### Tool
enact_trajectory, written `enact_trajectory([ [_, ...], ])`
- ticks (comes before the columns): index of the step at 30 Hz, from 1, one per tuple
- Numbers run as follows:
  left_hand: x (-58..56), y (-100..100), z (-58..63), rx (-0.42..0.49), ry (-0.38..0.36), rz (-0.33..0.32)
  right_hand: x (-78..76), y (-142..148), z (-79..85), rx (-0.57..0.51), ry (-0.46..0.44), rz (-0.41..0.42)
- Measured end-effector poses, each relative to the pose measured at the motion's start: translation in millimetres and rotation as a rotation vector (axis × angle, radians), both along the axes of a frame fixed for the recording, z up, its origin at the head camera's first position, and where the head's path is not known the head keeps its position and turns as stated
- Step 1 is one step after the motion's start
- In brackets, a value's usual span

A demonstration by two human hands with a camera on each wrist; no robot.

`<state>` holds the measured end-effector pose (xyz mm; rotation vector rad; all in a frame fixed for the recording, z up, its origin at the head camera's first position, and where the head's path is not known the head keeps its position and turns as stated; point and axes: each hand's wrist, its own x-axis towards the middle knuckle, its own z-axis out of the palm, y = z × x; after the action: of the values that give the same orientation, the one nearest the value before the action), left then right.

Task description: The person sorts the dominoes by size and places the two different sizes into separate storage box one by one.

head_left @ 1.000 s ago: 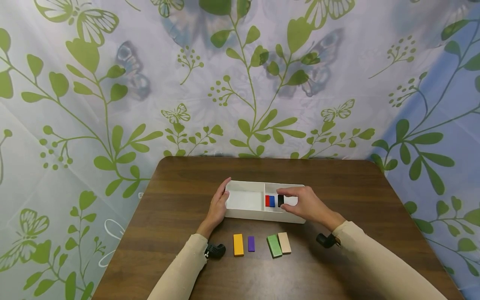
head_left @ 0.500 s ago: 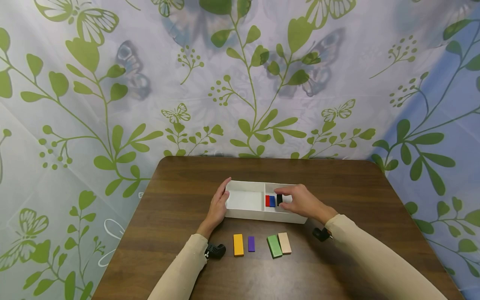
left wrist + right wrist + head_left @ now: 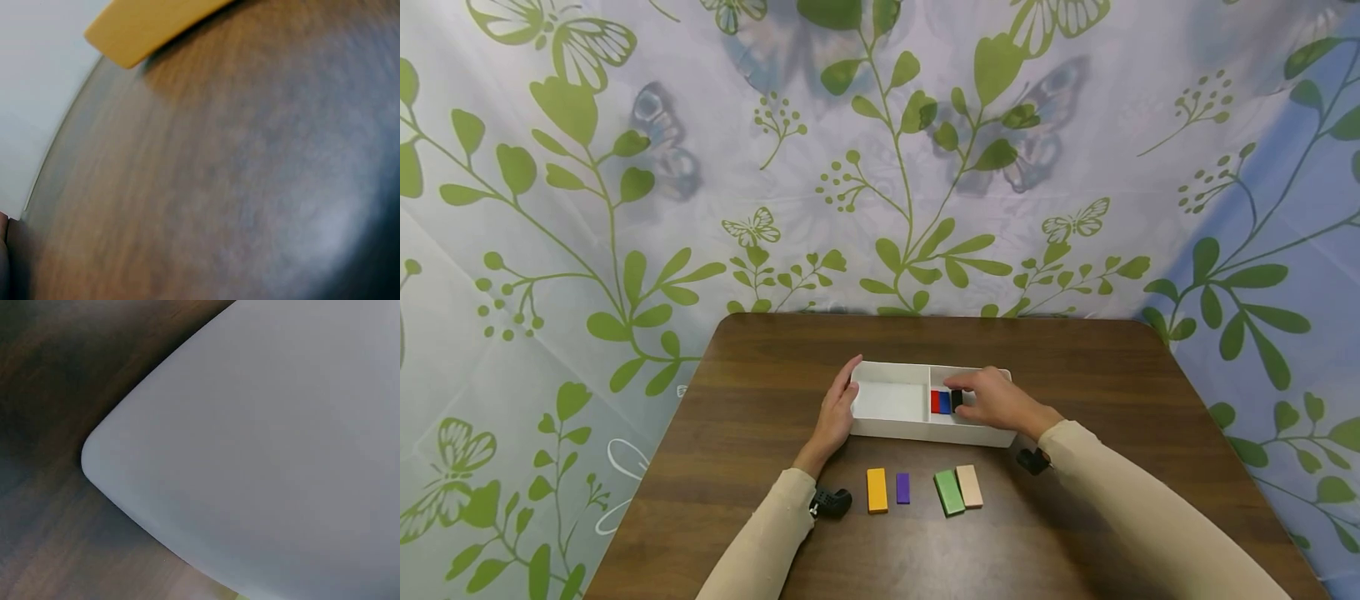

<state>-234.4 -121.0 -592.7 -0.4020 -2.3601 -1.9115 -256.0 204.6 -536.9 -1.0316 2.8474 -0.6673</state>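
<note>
A white two-compartment box [image 3: 895, 428] stands on the table. My left hand [image 3: 833, 412] rests against its left end, fingers extended along the outside and thumb near the rim. Over the right compartment, my right hand [image 3: 996, 400] pinches a black block [image 3: 957, 401] between thumb and fingers. Left of that block, a red block [image 3: 935, 402] and a blue block [image 3: 944, 402] stand side by side by the divider. A narrow gap separates the black block from the blue one. In the right wrist view the box wall [image 3: 250, 456] fills most of the picture, and the fingers do not show.
In front of the box, a yellow block [image 3: 877, 490], a purple block [image 3: 903, 488], a green block [image 3: 949, 492] and a beige block [image 3: 969, 486] lie on the brown table [image 3: 1060, 350]. A leaf-patterned curtain [image 3: 880, 167] hangs behind the table.
My right hand has moved left with the black block, bringing it closer to the blue one. The left hand keeps its place at the box's left end.
</note>
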Motion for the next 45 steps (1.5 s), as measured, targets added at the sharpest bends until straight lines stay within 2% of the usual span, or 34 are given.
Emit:
enact_trajectory([
  [7, -0.7, 0, -0.9, -0.013, -0.008, 0.005, -4.8, -3, -2.5, 0.075, -0.031, 0.009],
  [15, -1.1, 1, -0.3, 0.004, -0.001, 0.002, -6.7, -5, -1.9, 0.078, -0.022, 0.050],
  [21, -2.4, 2, -0.4, 0.011, 0.013, -0.009, -8.3, -7, -3.2, 0.062, 0.018, 0.069],
  [23, -1.9, 2, 3.0, 0.001, 0.003, -0.018, -8.7, -7, -3.6, 0.061, 0.029, 0.067],
  [26, 4.3, 2, 19.1, -0.006, 0.000, -0.036, -9.4, -7, -3.4, 0.071, 0.019, 0.055],
  [27, 4.2, 2, 19.4, -0.006, -0.003, -0.039, -9.5, -7, -3.4, 0.073, 0.018, 0.055],
  [30, 3.5, 3, 15.4, 0.001, 0.013, -0.030, -9.6, -6, -2.9, 0.079, 0.017, 0.053],
  [33, -2.6, 2, -1.1, 0.004, 0.014, -0.011, -9.0, -5, -1.1, 0.077, 0.000, 0.036],
  [37, -2.5, 2, -1.8, 0.005, 0.013, -0.003, -7.5, -4, 4.0, 0.065, -0.062, -0.008],
  [45, -1.7, 2, -0.5, 0.031, 0.011, -0.018, -5.1, 1, 13.2, 0.010, -0.077, -0.036],
])
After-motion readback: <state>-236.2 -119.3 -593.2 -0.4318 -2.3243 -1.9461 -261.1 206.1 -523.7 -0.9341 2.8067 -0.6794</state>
